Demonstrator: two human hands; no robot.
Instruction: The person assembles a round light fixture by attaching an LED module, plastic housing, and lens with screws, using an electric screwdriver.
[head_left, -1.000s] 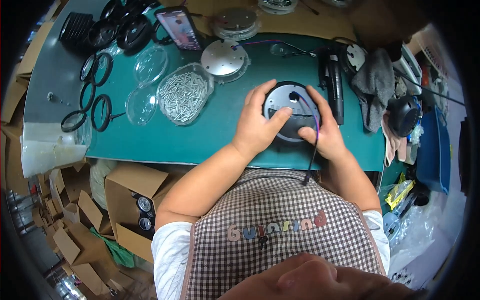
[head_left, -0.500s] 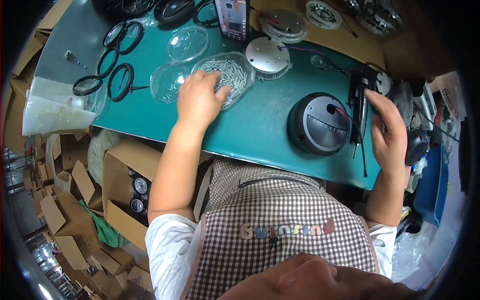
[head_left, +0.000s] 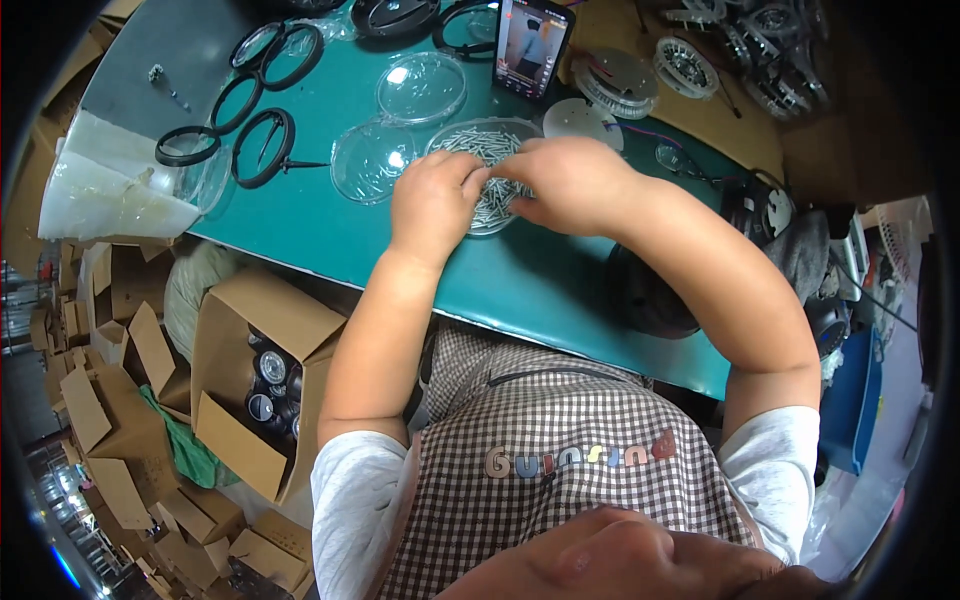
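A clear plastic dish (head_left: pixel 488 226) full of small silver screws (head_left: pixel 492 145) sits on the green table, with both hands over it. My left hand (head_left: pixel 432 205) reaches in from the left, fingers curled and drawn together at the dish's near left side. From the right, my right hand (head_left: pixel 575 185) arches over the dish, its index fingertip meeting the left fingertips and its thumb lower, above the screws. Whatever the fingertips pinch is too small or hidden to make out. A round black housing (head_left: pixel 640 295) stands under my right forearm, mostly hidden by it.
Clear round covers (head_left: pixel 370 162) lie left of the dish, black rings (head_left: pixel 265 148) farther left. A phone (head_left: pixel 533 48) stands upright behind. Silver discs (head_left: pixel 583 122) and clear round parts (head_left: pixel 615 82) lie at the back right. Open cardboard boxes (head_left: pixel 265 310) are below the table's left side.
My right hand has moved left from beside the black screwdriver to the dish, meeting the left hand. The left hand's fingers have drawn together. The view has shifted slightly.
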